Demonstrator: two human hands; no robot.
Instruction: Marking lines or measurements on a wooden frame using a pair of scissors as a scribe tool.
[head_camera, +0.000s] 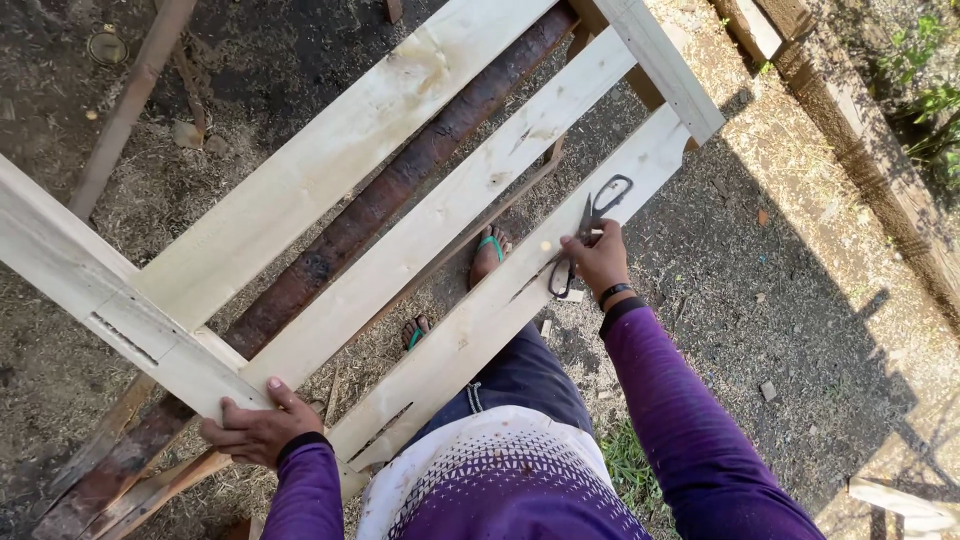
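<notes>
Right hand (600, 262) closed around black pincers (585, 232), held against the rightmost slat (520, 290) of a pale wooden frame (330, 170). Left hand (252, 430) grips the frame's near-left crosspiece (90, 285), fingers curled.

Seen from above, both arms in purple long sleeves reach forward. The left hand (255, 428) sits low and near the body, fingers curled and thumb pointing up, clamped tight. The right arm stretches further out, a black band at the wrist; the right hand (598, 262) is closed in a fist-like grasp, knuckles up.
</notes>
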